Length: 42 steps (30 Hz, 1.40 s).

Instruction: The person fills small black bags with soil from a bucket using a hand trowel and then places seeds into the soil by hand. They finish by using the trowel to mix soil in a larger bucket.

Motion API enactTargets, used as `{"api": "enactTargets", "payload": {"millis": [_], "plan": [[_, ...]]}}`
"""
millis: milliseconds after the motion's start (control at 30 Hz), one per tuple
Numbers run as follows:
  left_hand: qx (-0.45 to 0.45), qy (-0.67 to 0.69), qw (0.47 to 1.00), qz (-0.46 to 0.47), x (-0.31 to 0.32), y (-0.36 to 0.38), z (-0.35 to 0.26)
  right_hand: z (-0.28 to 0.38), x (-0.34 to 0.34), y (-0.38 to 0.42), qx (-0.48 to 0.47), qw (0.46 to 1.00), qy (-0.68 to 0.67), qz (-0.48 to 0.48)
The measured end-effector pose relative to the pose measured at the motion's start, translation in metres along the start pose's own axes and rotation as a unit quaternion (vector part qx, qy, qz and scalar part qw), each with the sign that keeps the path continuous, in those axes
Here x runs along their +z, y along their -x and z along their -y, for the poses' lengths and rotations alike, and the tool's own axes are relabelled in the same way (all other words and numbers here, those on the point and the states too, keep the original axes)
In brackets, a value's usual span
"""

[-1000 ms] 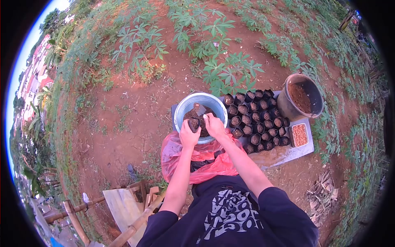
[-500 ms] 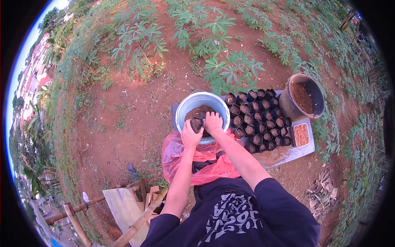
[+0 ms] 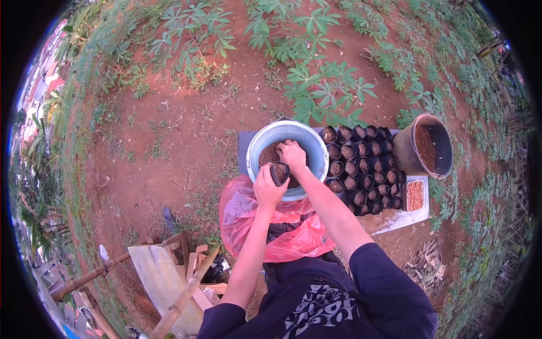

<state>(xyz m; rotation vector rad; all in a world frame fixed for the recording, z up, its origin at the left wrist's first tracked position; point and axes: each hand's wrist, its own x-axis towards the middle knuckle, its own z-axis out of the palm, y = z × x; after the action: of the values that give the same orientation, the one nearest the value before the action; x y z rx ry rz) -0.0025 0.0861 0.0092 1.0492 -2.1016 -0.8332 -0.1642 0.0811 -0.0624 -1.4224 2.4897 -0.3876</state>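
Note:
My left hand (image 3: pixel 267 186) grips a small black plastic planting bag (image 3: pixel 279 173) over the near side of a pale blue bucket (image 3: pixel 320 148). Dark soil shows in the bag's open mouth. Inside the bucket lies loose brown soil (image 3: pixel 269 152). My right hand (image 3: pixel 293 155) is down in the bucket just beyond the bag, its fingers curled into the soil, with the fingertips partly hidden. Below the bucket, a crumpled red plastic bag (image 3: pixel 243 217) is spread, with dark plastic showing inside it.
Several rows of soil-filled black planting bags (image 3: pixel 363 165) stand right of the bucket on a grey board (image 3: pixel 395 221). A tray of orange-brown grains (image 3: pixel 415 195) and a larger bucket of reddish soil (image 3: pixel 409 148) are farther right. A bamboo rail (image 3: pixel 183 299) runs at lower left; leafy plants (image 3: pixel 322 85) grow ahead.
The planting bag is turned so more of its soil-filled mouth shows. My right hand has moved away from the bag's side, farther into the bucket. The camera view has shifted slightly.

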Motion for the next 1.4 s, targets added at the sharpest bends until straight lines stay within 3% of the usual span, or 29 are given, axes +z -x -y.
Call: {"api": "enactTargets", "payload": {"millis": [167,267,400,467,567,700,867,967,1200,1400], "plan": [[-0.012,-0.001,1.000,-0.012,0.001,0.003,0.001,0.001,-0.007,0.003,-0.022,0.997,-0.048,-0.063],[-0.012,-0.026,1.000,-0.001,0.003,0.005,0.005,-0.001,-0.051,0.016,0.030,0.979,-0.179,-0.088],[-0.034,-0.058,0.998,0.008,0.004,0.002,-0.004,-0.017,-0.125,0.069,0.035,0.914,-0.389,-0.110],[-0.031,-0.056,0.998,0.001,0.006,0.001,-0.006,-0.040,-0.159,0.108,0.040,0.907,-0.376,-0.186],[-0.029,-0.072,0.997,-0.018,0.008,0.002,0.002,-0.096,-0.192,0.173,0.120,0.892,-0.354,-0.254],[-0.069,-0.103,0.992,0.002,0.004,0.003,-0.019,-0.199,-0.224,0.252,0.192,0.894,-0.224,-0.338],[-0.071,-0.216,0.974,-0.007,0.017,0.004,-0.010,-0.327,-0.248,0.324,0.338,0.863,-0.108,-0.361],[-0.068,-0.232,0.970,0.008,0.017,0.004,-0.008,-0.376,-0.258,0.344,0.342,0.860,-0.097,-0.367],[-0.093,-0.257,0.961,0.031,0.019,-0.001,-0.018,-0.369,-0.265,0.334,0.336,0.858,-0.153,-0.357],[-0.065,-0.193,0.979,0.007,0.014,0.004,-0.022,-0.245,-0.234,0.256,0.161,0.908,-0.259,-0.287]]}}
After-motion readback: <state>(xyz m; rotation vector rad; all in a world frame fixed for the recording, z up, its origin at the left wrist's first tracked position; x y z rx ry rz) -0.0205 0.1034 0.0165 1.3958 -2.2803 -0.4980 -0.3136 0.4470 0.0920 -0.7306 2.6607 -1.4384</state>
